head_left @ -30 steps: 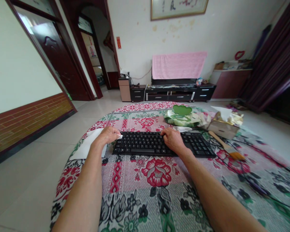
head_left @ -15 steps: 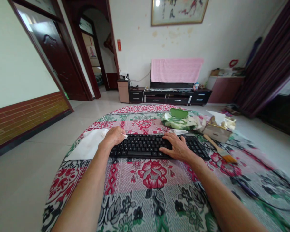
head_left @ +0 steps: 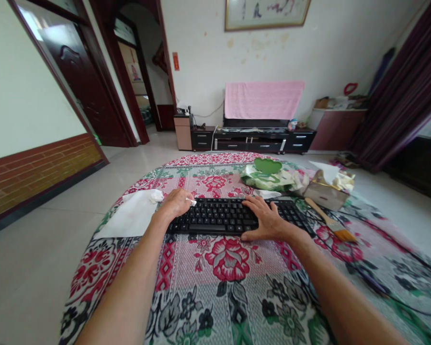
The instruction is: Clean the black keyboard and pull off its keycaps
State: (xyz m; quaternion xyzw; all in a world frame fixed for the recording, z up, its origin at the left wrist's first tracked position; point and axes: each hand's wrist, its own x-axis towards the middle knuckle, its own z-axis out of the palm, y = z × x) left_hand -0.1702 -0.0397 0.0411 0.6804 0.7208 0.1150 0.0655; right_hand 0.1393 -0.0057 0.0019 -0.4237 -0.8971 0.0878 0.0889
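Note:
A black computer keyboard [head_left: 215, 214] lies flat across the table. Over its left end is my left hand [head_left: 177, 202], its fingers closed in a pinch on a small piece of white tissue [head_left: 193, 201] whose tip pokes out at the keys. My right hand [head_left: 264, 218] rests on the right half of the keyboard, fingers spread and the thumb at the near edge. Left of the keyboard lies a flat white sheet [head_left: 131, 215], with a crumpled white tissue [head_left: 156, 196] on its upper right corner.
A patterned cloth [head_left: 201, 268] covers the table. At the right are a wooden-handled brush [head_left: 328, 223], a tissue box [head_left: 326, 194], a green-lidded wipes pack [head_left: 267, 175] and black cables [head_left: 409, 254]. Beyond stands a low black cabinet [head_left: 251, 141].
My left hand has moved a little to the right along the keyboard with the tissue, uncovering the crumpled tissue on the sheet. My right thumb has shifted to the keyboard's near edge.

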